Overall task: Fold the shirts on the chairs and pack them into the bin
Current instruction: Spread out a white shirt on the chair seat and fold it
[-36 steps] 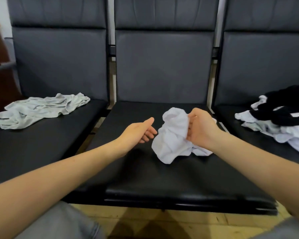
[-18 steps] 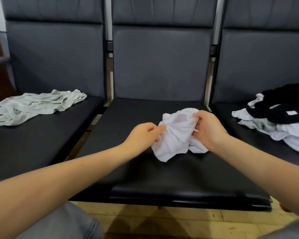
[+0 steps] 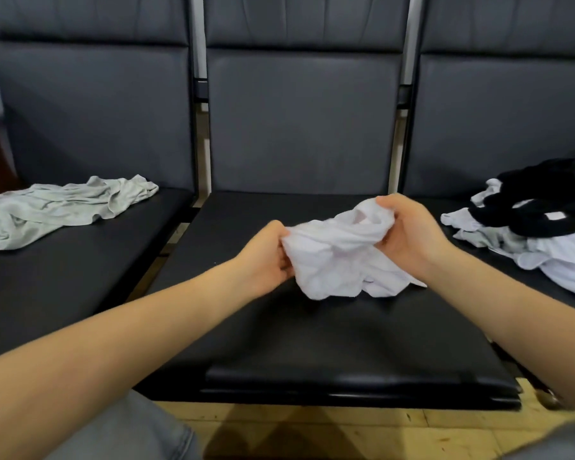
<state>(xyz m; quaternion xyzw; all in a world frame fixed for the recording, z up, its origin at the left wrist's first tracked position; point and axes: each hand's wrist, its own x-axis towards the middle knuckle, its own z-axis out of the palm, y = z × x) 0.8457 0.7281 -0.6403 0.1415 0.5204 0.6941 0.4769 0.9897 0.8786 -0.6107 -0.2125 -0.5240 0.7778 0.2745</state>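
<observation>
Three black chairs [image 3: 312, 343]: grey shirt [image 3: 60, 207] left, white shirt [image 3: 342, 260] middle, mixed pile [image 3: 538, 227] right.

Dim even indoor light, soft shadows, slight blur, wide-angle bending at edges.

A waiting area, by the look of it: three dark padded chairs [image 3: 299, 144] joined in a row on one frame, standing on a yellowish tiled floor [image 3: 362, 433], with loose shirts [image 3: 63, 207] strewn across the seats.

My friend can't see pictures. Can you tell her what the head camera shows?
Two hands, left hand and right hand, hold a crumpled white shirt over the middle chair. A grey shirt lies left; a clothes pile sits right.
</observation>
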